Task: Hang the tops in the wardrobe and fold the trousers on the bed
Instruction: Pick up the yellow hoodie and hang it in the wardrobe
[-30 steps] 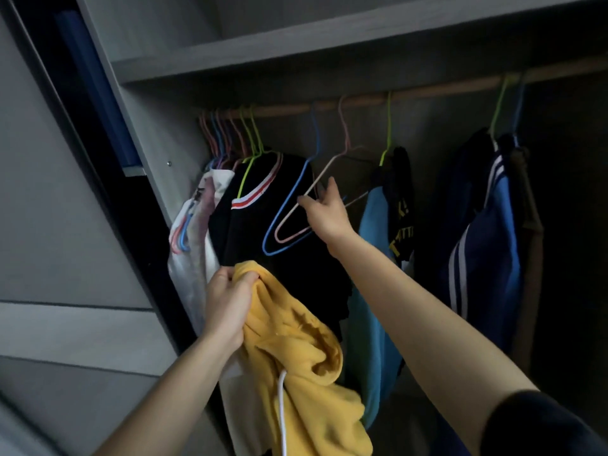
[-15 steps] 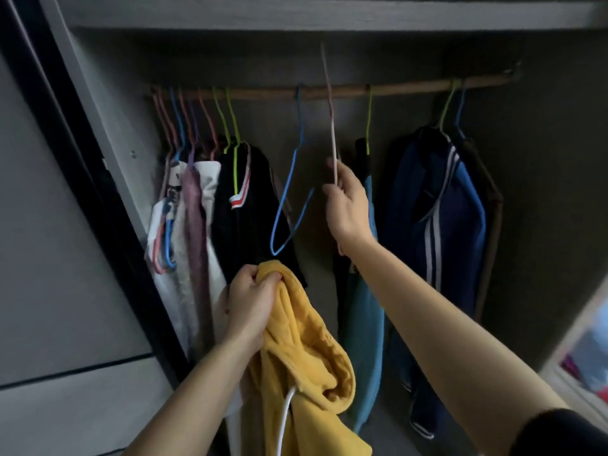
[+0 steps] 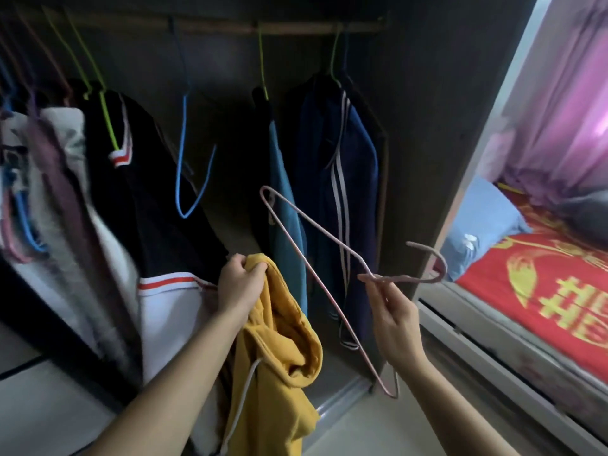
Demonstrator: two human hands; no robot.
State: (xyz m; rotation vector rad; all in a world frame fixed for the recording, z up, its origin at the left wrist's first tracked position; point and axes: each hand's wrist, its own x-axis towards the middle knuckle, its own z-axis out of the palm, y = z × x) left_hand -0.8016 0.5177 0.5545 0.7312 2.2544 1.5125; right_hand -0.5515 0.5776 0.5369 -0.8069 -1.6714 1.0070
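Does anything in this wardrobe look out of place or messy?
Nothing looks damaged or spilled. The only oddities: one blue hanger hangs bare on the rail, a pink hanger is off the rail, pinched by the right hand, and a yellow hoodie is bunched in the left hand.

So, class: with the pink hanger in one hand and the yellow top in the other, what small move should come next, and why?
Probably bring the pink hanger across and slip one end into the yellow top. The right hand pinches the hanger by its neck, free of the rail, while the left hand grips the top bunched, on no hanger yet.
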